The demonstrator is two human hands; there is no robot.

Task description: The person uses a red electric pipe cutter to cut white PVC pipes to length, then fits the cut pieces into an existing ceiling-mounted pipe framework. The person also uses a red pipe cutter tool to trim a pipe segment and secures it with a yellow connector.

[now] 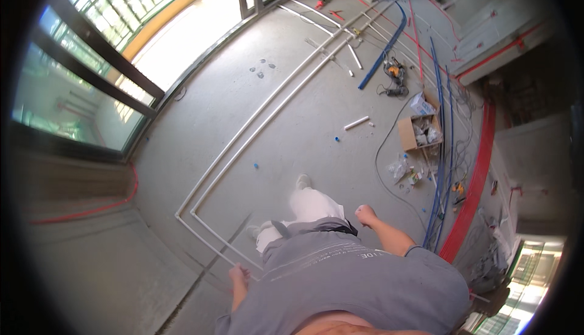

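Observation:
My left hand (239, 273) hangs low beside my body, its fingers loosely bent and a little apart, with nothing visible in them. It overlaps the near stretch of two long white pipes (272, 105) in the picture; whether it touches them I cannot tell. The pipes lie side by side along the floor and turn a corner at the near left. On my other side, my right hand (366, 214) is held closed in a loose fist in front of my hip. No object shows in it.
Right of me are an open cardboard box (409, 134) of bagged parts, blue pipes (439, 146) and a red band of tubing (471, 192). Farther off lie an orange-and-black power tool (395, 70), cables and a short white pipe piece (357, 123). Glass sliding doors (91, 61) stand left.

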